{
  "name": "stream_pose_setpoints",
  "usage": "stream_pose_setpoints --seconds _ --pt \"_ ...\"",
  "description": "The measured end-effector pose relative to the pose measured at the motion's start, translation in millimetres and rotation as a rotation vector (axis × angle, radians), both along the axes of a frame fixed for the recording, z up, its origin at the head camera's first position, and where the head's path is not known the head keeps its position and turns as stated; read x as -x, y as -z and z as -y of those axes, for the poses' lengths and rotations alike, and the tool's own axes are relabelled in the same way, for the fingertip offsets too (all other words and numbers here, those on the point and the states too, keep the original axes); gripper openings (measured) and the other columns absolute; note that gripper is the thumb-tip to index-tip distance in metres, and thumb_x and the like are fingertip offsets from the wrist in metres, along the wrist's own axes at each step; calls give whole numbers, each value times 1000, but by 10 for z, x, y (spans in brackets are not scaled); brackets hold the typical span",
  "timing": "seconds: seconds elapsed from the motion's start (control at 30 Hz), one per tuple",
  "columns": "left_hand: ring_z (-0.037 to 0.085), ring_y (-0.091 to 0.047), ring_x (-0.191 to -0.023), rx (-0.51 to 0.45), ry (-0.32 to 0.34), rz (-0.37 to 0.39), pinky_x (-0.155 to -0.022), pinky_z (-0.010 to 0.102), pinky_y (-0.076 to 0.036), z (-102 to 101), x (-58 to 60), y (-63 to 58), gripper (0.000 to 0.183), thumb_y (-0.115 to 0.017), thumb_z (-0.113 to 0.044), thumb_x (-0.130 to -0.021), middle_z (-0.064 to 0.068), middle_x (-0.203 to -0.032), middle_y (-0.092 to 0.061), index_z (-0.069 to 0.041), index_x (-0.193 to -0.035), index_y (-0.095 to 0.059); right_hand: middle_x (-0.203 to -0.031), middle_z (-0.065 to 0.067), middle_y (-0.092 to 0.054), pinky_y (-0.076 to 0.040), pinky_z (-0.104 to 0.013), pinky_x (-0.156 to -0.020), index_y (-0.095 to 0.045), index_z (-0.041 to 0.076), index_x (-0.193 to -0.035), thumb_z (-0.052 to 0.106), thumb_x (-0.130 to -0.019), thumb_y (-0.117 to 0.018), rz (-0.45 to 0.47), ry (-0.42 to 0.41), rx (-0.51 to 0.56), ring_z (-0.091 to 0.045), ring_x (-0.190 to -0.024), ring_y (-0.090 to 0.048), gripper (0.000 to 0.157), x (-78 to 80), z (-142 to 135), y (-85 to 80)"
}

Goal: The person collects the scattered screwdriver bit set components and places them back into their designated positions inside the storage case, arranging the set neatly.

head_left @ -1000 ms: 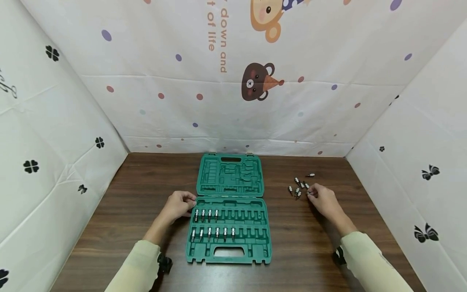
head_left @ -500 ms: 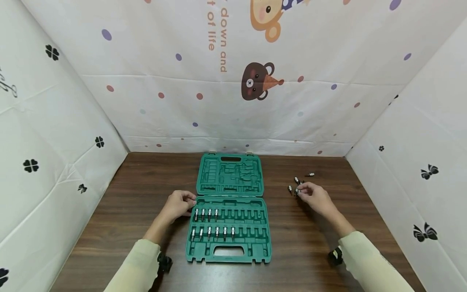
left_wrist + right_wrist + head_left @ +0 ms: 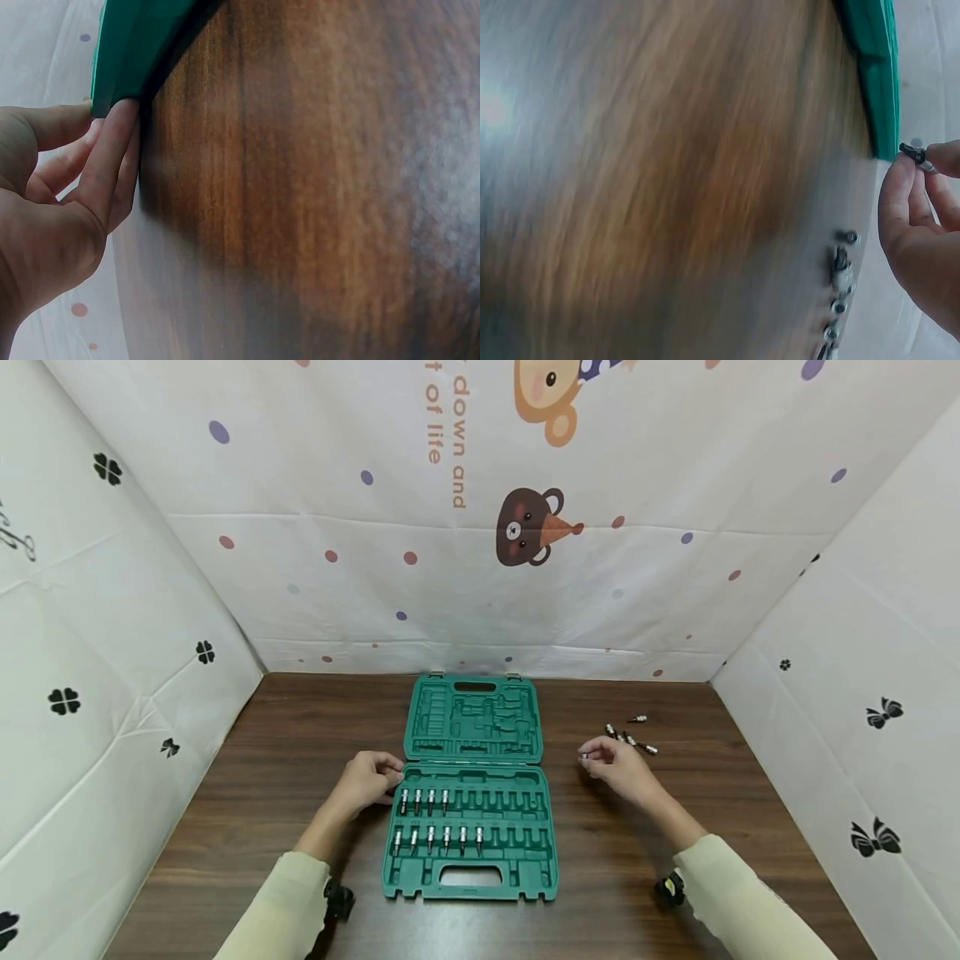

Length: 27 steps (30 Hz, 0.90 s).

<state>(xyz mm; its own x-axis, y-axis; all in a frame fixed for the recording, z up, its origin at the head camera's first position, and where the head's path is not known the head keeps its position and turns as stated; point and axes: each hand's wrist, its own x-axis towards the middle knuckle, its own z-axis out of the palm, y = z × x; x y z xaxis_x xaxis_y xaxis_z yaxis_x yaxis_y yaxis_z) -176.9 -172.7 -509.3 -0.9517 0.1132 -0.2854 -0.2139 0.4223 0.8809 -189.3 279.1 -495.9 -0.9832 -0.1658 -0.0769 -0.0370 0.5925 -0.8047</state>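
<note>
My right hand (image 3: 618,768) pinches a bit socket (image 3: 913,154) between thumb and fingertips, above the table right of the green case. The socket has a silver body and a dark tip. My left hand (image 3: 365,781) grips the left edge of the open green socket case (image 3: 468,882) near its hinge; in the left wrist view, thumb and fingers lie about the case's corner (image 3: 124,82). Two rows of bit sockets (image 3: 447,839) fill the left part of the lower tray, with bare slots to their right. Loose bit sockets (image 3: 630,739) lie beyond my right hand, which may hide others.
The case lid (image 3: 472,718) lies back, flat or nearly so, toward the rear wall. One bit socket (image 3: 638,719) lies apart from the loose group. Printed white cloth (image 3: 337,593) encloses the brown wooden table (image 3: 262,827) at the back and sides.
My right hand has moved left from the loose bit sockets toward the case, with one in its fingers. A socket now lies at the group's right side. My left hand stays put.
</note>
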Motion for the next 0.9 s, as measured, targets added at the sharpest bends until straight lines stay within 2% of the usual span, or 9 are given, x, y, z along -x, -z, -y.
stream_pose_setpoints --seconds 0.27,0.4,0.5,0.63,0.9 --pt "24 -69 -85 -3 -21 3 -69 38 -66 -15 -8 26 18 -63 -1 -100 17 -100 -66 4 -116 -70 -104 -10 -72 -58 -26 -72 -68 2 -116 9 -97 -68 -4 -49 17 -15 -90 -67 20 -32 258 -33" --pt "22 -70 -86 -2 -28 3 -70 38 -66 -12 0 32 18 -63 -1 -101 16 -101 -66 4 -117 -70 -105 -12 -71 -58 -28 -72 -68 2 -116 10 -99 -67 -19 -98 30 -16 -90 -67 19 -49 371 -74" --pt "23 -70 -86 -3 -25 3 -70 39 -66 -10 2 30 19 -63 -1 -101 17 -100 -66 5 -117 -70 -103 -10 -71 -59 -30 -71 -69 5 -115 11 -100 -67 0 -124 43 -16 -88 -67 17 -70 460 -102" --pt "23 -70 -86 -1 -18 2 -69 39 -66 -19 -8 22 19 -63 -1 -100 17 -100 -66 5 -117 -70 -104 -8 -71 -59 -27 -73 -68 5 -116 11 -100 -66 19 -174 58 -15 -91 -67 17 -101 568 -126" --pt "21 -69 -85 21 -22 -8 -70 39 -66 -9 -2 20 19 -62 -1 -101 17 -101 -67 4 -117 -70 -105 -11 -70 -59 -27 -75 -67 3 -116 12 -100 -68 38 -259 108 -20 -95 -66 19 -107 801 -127"
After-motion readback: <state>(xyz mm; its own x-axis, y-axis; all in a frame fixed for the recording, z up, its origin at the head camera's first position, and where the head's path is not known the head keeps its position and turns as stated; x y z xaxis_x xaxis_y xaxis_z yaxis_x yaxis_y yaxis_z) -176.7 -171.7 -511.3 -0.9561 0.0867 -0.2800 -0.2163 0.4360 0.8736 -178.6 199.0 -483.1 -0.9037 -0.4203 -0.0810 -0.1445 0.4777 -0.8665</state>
